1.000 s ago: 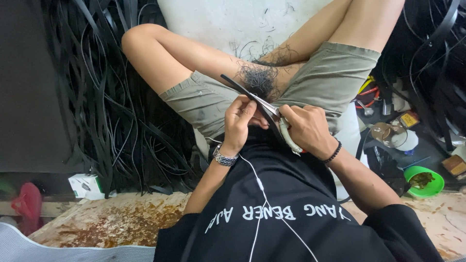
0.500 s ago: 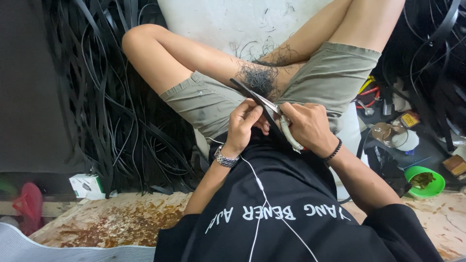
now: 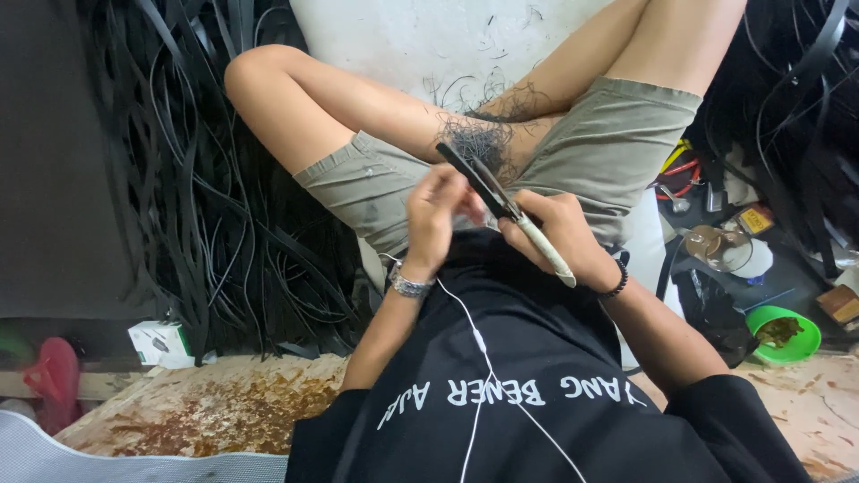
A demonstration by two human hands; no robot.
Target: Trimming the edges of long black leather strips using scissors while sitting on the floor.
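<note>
I look down at my lap, seated with knees apart in khaki shorts (image 3: 376, 183) and a black shirt. My right hand (image 3: 557, 237) grips a pair of long scissors (image 3: 501, 207) with dark blades and pale handles, blades pointing up and left. My left hand (image 3: 436, 215), with a metal watch at the wrist, pinches something small against the blades; what it holds is hidden by the fingers. A clump of fine black shavings (image 3: 479, 139) lies between my thighs on the white seat surface (image 3: 403, 45).
Heaps of black rubber strips (image 3: 224, 233) fill the left side and the top right. A small white box (image 3: 159, 342) sits low on the left. At the right are a green bowl (image 3: 786, 334), a clear cup and loose clutter. A worn wooden board (image 3: 215, 411) runs along the bottom.
Both hands stay together at my lap with the scissors; the blades have shifted slightly and my left fingers have moved along them.
</note>
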